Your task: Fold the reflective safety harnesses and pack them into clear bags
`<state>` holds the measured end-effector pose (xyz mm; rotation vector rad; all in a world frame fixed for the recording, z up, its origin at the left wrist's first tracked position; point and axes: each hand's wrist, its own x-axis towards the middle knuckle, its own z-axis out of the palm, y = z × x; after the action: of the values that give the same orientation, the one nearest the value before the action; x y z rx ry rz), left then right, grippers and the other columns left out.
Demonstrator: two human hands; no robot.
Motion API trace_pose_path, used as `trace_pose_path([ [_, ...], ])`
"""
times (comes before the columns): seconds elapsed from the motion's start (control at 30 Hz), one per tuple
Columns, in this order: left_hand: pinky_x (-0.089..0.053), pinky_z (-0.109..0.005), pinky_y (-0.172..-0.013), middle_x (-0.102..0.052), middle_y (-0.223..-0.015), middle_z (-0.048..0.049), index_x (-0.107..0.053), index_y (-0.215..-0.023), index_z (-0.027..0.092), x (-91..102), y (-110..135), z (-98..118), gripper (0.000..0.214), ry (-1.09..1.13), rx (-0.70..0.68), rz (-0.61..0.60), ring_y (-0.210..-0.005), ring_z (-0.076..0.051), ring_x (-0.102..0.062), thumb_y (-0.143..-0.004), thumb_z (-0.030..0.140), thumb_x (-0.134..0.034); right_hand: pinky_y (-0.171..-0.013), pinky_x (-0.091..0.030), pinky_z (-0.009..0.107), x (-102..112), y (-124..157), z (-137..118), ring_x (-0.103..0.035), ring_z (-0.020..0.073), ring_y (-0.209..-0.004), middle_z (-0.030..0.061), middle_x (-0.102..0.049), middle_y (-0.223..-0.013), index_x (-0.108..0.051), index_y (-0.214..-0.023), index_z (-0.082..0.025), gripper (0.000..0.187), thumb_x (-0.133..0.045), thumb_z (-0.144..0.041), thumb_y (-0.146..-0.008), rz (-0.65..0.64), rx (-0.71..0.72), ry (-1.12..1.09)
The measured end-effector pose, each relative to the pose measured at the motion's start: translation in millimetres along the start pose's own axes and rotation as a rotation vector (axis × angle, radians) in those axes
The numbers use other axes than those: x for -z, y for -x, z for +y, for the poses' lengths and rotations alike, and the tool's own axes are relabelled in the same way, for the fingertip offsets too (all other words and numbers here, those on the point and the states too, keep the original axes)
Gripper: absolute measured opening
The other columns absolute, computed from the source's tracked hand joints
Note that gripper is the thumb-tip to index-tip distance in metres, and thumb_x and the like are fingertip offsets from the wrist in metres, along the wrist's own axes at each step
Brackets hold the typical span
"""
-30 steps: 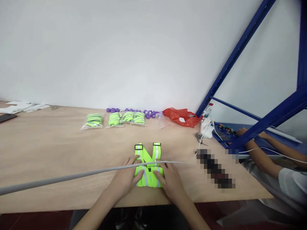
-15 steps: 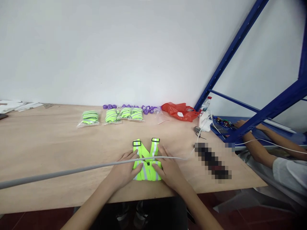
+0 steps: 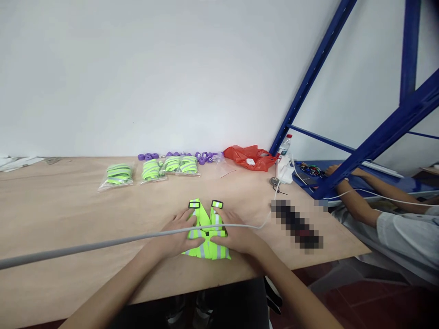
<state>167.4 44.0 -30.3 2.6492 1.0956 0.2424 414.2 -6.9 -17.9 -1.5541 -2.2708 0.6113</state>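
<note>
A neon-yellow reflective vest point(image 3: 206, 228) with grey stripes and black buckles lies folded near the front edge of the wooden table point(image 3: 68, 214). My left hand point(image 3: 178, 235) rests flat on its left side, fingers stretched out toward the strap. On the right side my right hand point(image 3: 233, 233) presses down with the fingers spread, one fingertip near the right buckle. Neither hand grips anything. A grey cable point(image 3: 103, 244) crosses in front of both hands.
Several bagged folded vests point(image 3: 151, 169) lie in a row at the back, with purple pieces point(image 3: 202, 157) behind them and a red plastic bag point(image 3: 248, 157). A blue steel rack point(image 3: 343, 137) stands at the right, where another person's arms point(image 3: 363, 201) reach onto its shelf.
Both hands slid up the vest toward the buckles, and the view shifted left and down a little. The vest stays in place.
</note>
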Motion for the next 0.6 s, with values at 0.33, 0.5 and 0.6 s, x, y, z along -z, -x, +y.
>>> trace_pose_path([
  [0.33, -0.040, -0.054, -0.114, -0.040, -0.160, -0.0166, -0.051, -0.139, 0.022, -15.2, 5.8, -13.4, 0.059, 0.019, -0.061, 0.031, -0.149, -0.037, -0.035, -0.094, 0.060, -0.059, -0.125, -0.015, 0.057, 8.4, -7.0, 0.7, -0.013, 0.0386, -0.156, 0.0090, -0.032, -0.166, -0.040, -0.157, -0.031, 0.085, -0.070, -0.063, -0.084, -0.152, -0.050, 0.028],
  [0.5, -0.044, -0.053, -0.110, -0.055, -0.147, -0.0162, -0.060, -0.126, 0.021, -18.4, 8.3, -4.6, 0.044, -0.019, -0.100, 0.131, -0.138, -0.036, -0.049, -0.094, 0.052, -0.062, -0.124, -0.017, 0.060, -3.2, -3.9, 12.7, -0.013, 0.0384, -0.156, 0.0070, -0.036, -0.165, -0.047, -0.153, -0.033, 0.077, -0.066, -0.066, -0.086, -0.102, -0.062, 0.009],
  [0.6, -0.050, -0.052, -0.103, -0.060, -0.138, -0.0157, -0.062, -0.123, 0.020, -19.0, 11.7, 6.5, 0.037, -0.056, -0.107, 0.185, -0.128, -0.036, -0.056, -0.095, 0.044, -0.063, -0.119, -0.031, 0.056, -17.2, -2.3, 19.1, -0.036, 0.0365, -0.148, 0.0142, -0.046, -0.157, -0.057, -0.144, -0.023, 0.071, -0.072, -0.058, -0.085, 0.100, -0.039, 0.063],
])
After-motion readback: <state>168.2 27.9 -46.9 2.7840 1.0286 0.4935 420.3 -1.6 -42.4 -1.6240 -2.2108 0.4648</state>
